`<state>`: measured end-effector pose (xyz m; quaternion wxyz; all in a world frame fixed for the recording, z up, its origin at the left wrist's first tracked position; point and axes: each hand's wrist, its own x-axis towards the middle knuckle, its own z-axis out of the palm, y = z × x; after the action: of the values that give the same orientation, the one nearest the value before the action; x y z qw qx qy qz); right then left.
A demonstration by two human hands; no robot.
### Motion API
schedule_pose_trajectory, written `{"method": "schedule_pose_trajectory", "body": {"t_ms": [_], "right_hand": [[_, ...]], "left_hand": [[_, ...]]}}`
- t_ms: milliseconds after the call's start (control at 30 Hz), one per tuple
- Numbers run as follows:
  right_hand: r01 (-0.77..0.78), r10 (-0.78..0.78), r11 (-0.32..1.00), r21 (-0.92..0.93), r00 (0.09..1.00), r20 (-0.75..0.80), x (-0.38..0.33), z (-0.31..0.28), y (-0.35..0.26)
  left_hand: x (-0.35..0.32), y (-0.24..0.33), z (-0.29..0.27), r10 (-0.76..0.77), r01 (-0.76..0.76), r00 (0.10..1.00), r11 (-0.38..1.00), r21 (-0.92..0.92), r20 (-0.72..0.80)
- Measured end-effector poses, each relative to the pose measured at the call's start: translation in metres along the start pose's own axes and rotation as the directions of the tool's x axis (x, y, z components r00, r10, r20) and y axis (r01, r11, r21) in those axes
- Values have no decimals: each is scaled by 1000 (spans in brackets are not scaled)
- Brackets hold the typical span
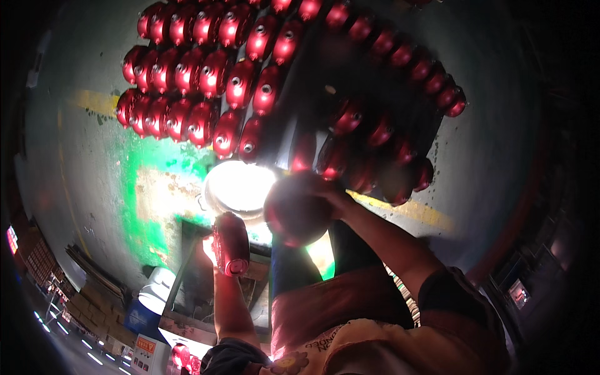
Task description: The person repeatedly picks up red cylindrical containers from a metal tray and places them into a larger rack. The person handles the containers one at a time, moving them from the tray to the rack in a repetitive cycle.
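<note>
My left hand (pixel 209 249) is closed around a glossy red rounded metal vessel (pixel 232 240), tilted upright, with a round fitting at its lower end. To its right, my right hand (pixel 330 192) grips the upper right side of a larger-looking dark red round vessel (pixel 295 212), which is in shadow and blurred. Some of the right fingers are hidden by shadow. Between and just beyond the two vessels is a round basin (pixel 212 200), its inside washed out by strong light.
Several rows of similar red vessels (pixel 212 72) stand ahead on a dark surface, more at the right (pixel 381 132). Below left are a metal-edged box or stand (pixel 187 281), a blue and white bucket (pixel 150 300) and a grey control box (pixel 150 355). Yellow lines (pixel 94 100) cross the floor.
</note>
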<state>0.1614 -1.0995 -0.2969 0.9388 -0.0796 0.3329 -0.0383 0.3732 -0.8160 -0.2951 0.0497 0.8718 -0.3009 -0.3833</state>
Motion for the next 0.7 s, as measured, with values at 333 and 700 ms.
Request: {"method": "schedule_pose_trajectory", "body": {"t_ms": [333,700], "right_hand": [[-424,443,896,-133,870,214,43,44,166],[-455,511,859,-234,735,446,56,60,233]], "left_hand": [[-55,-107,38,47,-16,995,950,310,-91],[-68,-104,18,-185,202,970,974,104,-159]]}}
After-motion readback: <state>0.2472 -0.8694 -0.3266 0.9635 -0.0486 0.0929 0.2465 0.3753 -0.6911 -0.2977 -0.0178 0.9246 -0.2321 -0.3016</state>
